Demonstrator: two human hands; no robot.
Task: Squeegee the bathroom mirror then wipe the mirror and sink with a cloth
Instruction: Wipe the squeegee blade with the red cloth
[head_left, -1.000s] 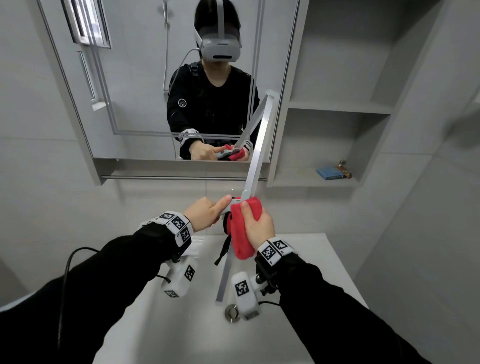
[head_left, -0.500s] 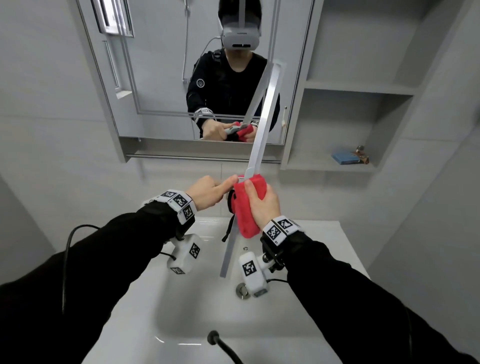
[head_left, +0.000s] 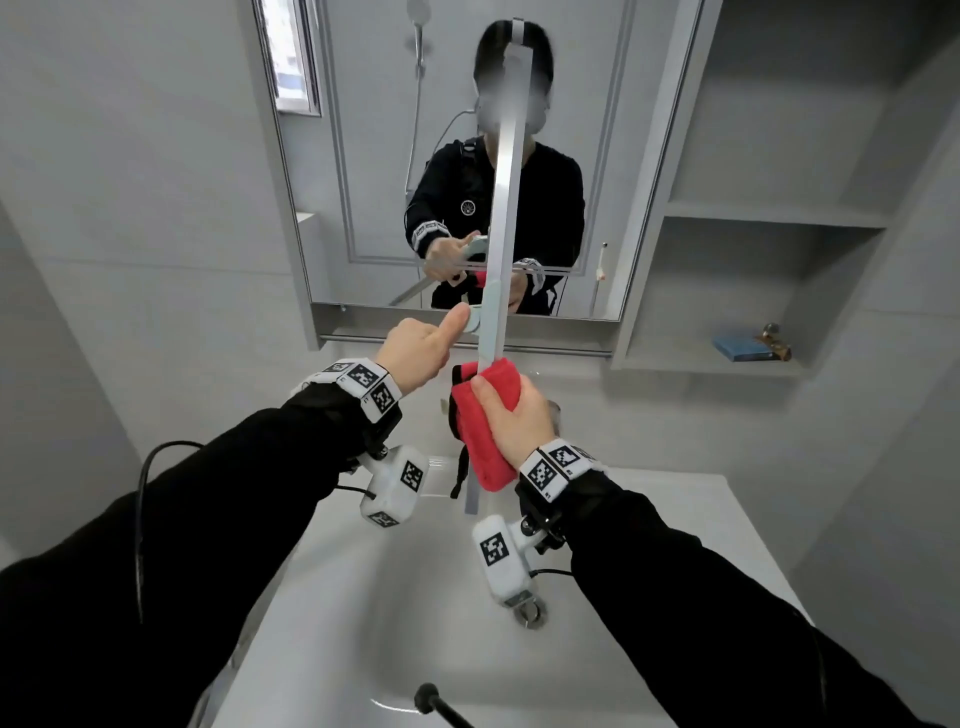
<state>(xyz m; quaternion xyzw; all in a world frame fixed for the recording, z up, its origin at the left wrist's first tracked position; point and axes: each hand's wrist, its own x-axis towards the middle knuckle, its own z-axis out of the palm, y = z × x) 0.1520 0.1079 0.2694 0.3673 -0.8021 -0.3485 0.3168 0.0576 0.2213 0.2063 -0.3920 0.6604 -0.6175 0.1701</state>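
A long silver squeegee (head_left: 503, 218) stands almost upright in front of the bathroom mirror (head_left: 374, 156), its blade running from the top of the frame down past my hands. My left hand (head_left: 421, 353) grips its pale handle, thumb pointing up along it. My right hand (head_left: 519, 421) holds a folded red cloth (head_left: 483, 441) wrapped round the lower part of the blade. Both hands hover above the white sink (head_left: 415, 597), just below the mirror's bottom edge.
Open shelves (head_left: 769, 218) sit right of the mirror, with a blue box (head_left: 743, 347) and a small brass object on the lower one. The sink drain (head_left: 530, 613) lies under my right wrist. A black faucet tip (head_left: 431, 696) pokes in at the bottom edge.
The squeegee has swung from leaning right to nearly upright. The view has shifted so the mirror and hands sit more to the centre. The cloth sits lower on the blade.
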